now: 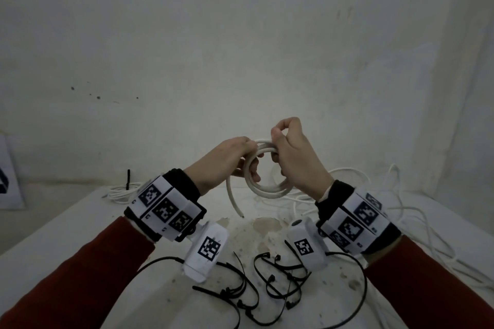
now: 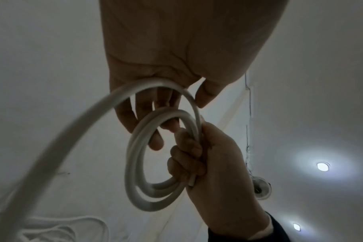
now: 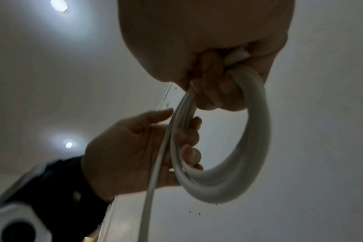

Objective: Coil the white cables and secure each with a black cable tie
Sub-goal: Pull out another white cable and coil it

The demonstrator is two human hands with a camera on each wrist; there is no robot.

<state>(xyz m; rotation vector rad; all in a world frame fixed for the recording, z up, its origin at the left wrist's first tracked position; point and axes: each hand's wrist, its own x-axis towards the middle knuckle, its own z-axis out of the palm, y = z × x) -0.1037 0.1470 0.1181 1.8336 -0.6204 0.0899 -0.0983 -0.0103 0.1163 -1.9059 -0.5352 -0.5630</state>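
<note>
a thick white round-sheathed cable (image 1: 268, 186) is held up in the air above the stained white table (image 1: 80, 211), wound into a small coil of about three loops between the two hands. the coil's right side is clamped in the right hand (image 1: 294, 152), whose fingers are curled fully round the bundled turns; one cut end is seen poking out under those fingers in the left wrist view. the left hand (image 1: 227, 160) lies just left of the coil, its fingers loosely bent and passed through the ring, the strands resting against them rather than being squeezed. from the coil's left edge the free tail (image 1: 234, 201) hangs downward and slightly forward, its cut tip stopping just above the table; it is nearer the left hand, so the last turn is judged to fall to that hand. the sheath looks smooth, stiff and springy, and the loops are judged likely to open if released. loose black plastic cable ties (image 1: 270, 279) lie scattered on the table beneath the wrists, well apart from the coil. further white cables (image 1: 387, 211) lie tangled at the right, and a bundle (image 1: 120, 193) with an upright black tie sits at the far left.
</note>
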